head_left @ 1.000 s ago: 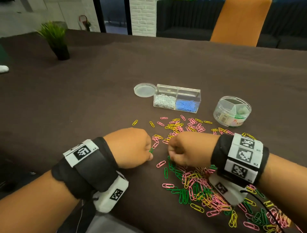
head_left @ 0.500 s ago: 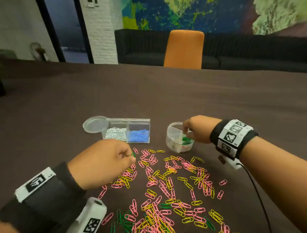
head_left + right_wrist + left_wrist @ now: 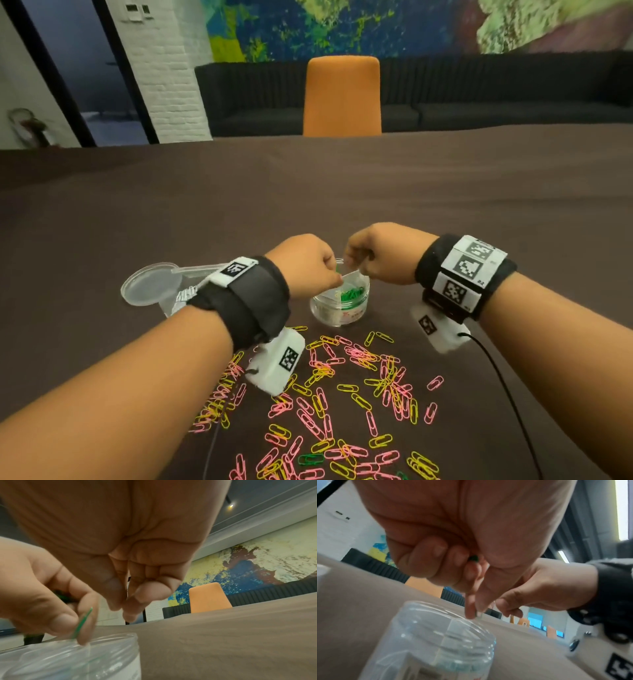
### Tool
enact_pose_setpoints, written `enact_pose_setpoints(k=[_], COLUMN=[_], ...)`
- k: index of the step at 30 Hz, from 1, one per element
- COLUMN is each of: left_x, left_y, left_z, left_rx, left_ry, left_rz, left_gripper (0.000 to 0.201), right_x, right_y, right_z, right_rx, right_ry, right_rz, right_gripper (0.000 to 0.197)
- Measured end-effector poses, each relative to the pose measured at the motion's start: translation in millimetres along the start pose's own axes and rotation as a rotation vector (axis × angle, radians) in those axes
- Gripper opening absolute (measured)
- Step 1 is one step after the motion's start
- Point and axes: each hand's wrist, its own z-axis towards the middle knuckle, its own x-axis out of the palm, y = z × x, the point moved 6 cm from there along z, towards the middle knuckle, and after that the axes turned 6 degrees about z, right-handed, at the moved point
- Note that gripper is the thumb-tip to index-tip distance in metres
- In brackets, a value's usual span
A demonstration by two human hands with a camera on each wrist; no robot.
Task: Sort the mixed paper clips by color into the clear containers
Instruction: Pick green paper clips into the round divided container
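A round clear jar (image 3: 339,311) holds green paper clips (image 3: 351,293) in one compartment. My left hand (image 3: 337,274) hovers over its rim and pinches a green clip (image 3: 82,623) between thumb and forefinger. More green shows inside its curled palm (image 3: 474,558). The jar (image 3: 447,635) sits just below those fingertips. My right hand (image 3: 356,265) hangs over the jar's far right side with fingers curled towards the thumb (image 3: 113,582) and nothing visible in it. Pink and yellow clips (image 3: 342,394) lie scattered on the brown table in front of the jar.
A clear rectangular box (image 3: 171,301) is mostly hidden behind my left wrist, with a round clear lid (image 3: 150,284) beside it. One green clip (image 3: 310,459) lies near the front edge. A black cable (image 3: 507,394) trails from my right wrist. An orange chair (image 3: 342,96) stands across the table.
My left hand has moved from the pile up to the jar with green clips. My right hand stays at the jar. The head view has tilted and shifted.
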Motion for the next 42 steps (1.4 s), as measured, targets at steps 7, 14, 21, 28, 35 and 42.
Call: enact_pose_setpoints(k=[7,14,21,28,35,42], left_x=[20.3,16.4,15.7,37.0,46.5,41.6], left_y=[-31.4,-51.5,-47.4,-57.9,36.2,67.9], left_z=[24.5,20.3,4.5,-125.7,-221.5,-268.5], left_rx=[0.037,0.152,0.186,0.327,0.030,-0.040], left_ry=[0.198,0.120,-0.005,0.177,0.335,0.286], left_rz=[0.148,0.205,0.177,0.143,0.328,0.103], left_gripper=[0.033,0.040,0.040,0.010,0.009,0.011], right_x=[-1.7,34.4,79.4,109.5,125.1,107.3], right_y=[-45.7,-54.9,0.2,24.1,31.6,38.6], right_z=[-50.5,-129.4,-207.8,-191.2,-176.1,-181.2], right_rx=[0.100,0.114,-0.006,0.031,0.095,0.069], right_ry=[-0.008,0.145,0.297,0.278,0.310,0.128], right_rz=[-0.037,-0.106,-0.001,-0.112,-0.126,-0.083], right_gripper=[0.026,0.019,0.019,0.019,0.005,0.014])
